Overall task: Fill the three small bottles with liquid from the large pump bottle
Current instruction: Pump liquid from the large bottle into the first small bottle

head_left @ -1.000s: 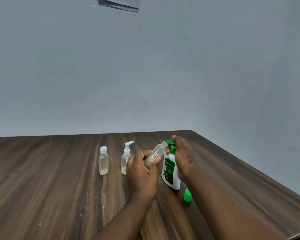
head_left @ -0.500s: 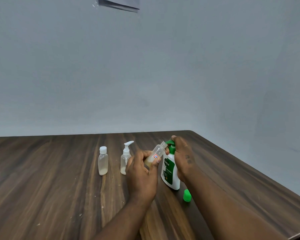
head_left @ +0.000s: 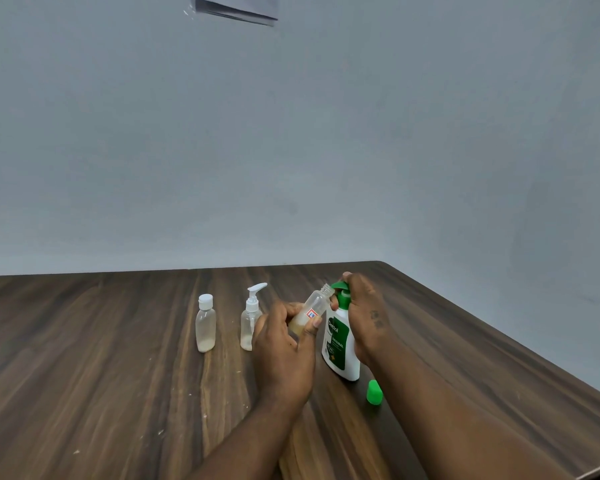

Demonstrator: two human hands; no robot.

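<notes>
While the left hand [head_left: 284,351] grips an uncapped small bottle [head_left: 313,307], tilted so its open neck meets the green nozzle [head_left: 336,285], the right hand [head_left: 364,317] curls over the head of the large pump bottle [head_left: 340,344], placed to press liquid straight in. A little yellowish liquid sits low in the held bottle. A green cap [head_left: 374,393], likely its own, lies beside the big bottle's base. Further left on the table [head_left: 101,358], 2 more stand upright, a capped bottle [head_left: 205,325] and a mini pump bottle [head_left: 249,318], each barely filled.

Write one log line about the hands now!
left hand: holds tilted clear small bottle | right hand: grips green pump of white bottle | green cap: on wooden table
</notes>
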